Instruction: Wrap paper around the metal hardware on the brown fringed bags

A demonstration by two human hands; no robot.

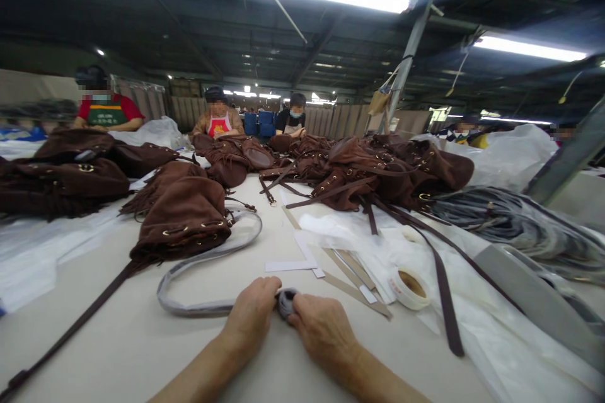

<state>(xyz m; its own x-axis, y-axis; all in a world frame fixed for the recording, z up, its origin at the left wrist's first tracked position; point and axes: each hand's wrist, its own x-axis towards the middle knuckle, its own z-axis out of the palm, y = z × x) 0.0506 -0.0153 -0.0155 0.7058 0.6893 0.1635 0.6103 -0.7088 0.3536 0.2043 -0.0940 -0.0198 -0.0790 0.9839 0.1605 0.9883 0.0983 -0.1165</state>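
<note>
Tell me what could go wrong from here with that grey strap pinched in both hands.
1. The grey strap loops up to the brown bag. A hard pull by the left hand and right hand might drag the bag.
2. The tape roll lies near the right hand, so a sideways sweep could knock it away.

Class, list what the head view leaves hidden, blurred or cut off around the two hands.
- Strap: head view; its end is mostly covered by the left hand and right hand.
- Forearms: head view; cut off by the bottom edge.
- Grey bundle: head view; strands too blurred to count near the right edge.
</note>
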